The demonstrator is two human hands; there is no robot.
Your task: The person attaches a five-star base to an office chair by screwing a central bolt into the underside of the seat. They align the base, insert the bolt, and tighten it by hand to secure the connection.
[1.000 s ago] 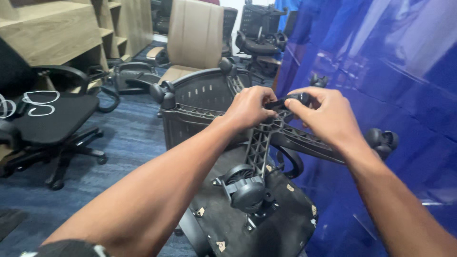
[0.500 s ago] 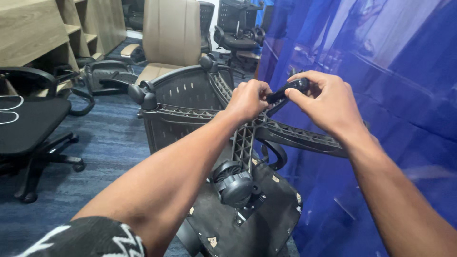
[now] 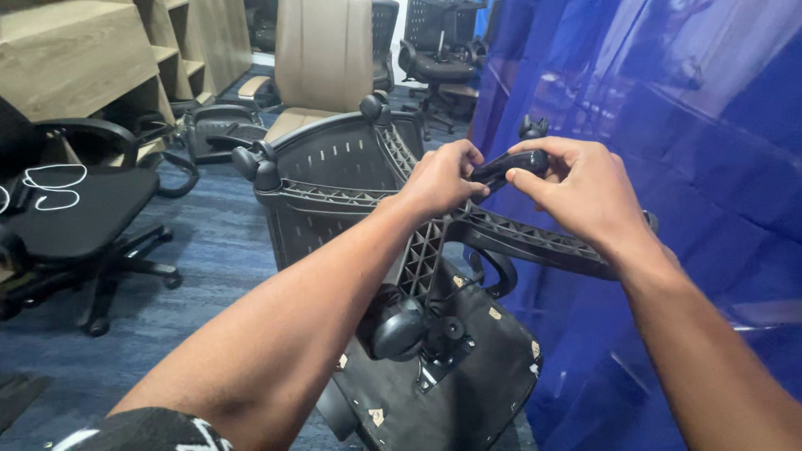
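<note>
Gripping a small black handle-shaped part [image 3: 508, 165] between both hands, I have it just above the hub of an upturned office chair's star base [image 3: 434, 242], near the glossy blue wall [image 3: 685, 167]. My left hand [image 3: 439, 179] is closed around the part's near end, fingers curled tight; my right hand [image 3: 576, 188] pinches the rounded far end between thumb and forefinger. To do this well, I judge I should keep the part lined up with the hub and turn or press with the fingertips rather than the wrists, since the piece is smooth, rounded plastic and could slip. The base is ribbed black plastic, its spokes latticed like trusses, each ending in a twin-wheel castor [image 3: 259, 167]; another castor [image 3: 399, 332] hangs nearest me. Under it the seat underside [image 3: 451, 392] is flat, matte black board with pale tabs at its edge. Around me are another black chair [image 3: 75, 209], a tan high-backed chair [image 3: 322, 63], pale wooden shelving [image 3: 83, 58] and blue carpet [image 3: 209, 250].
</note>
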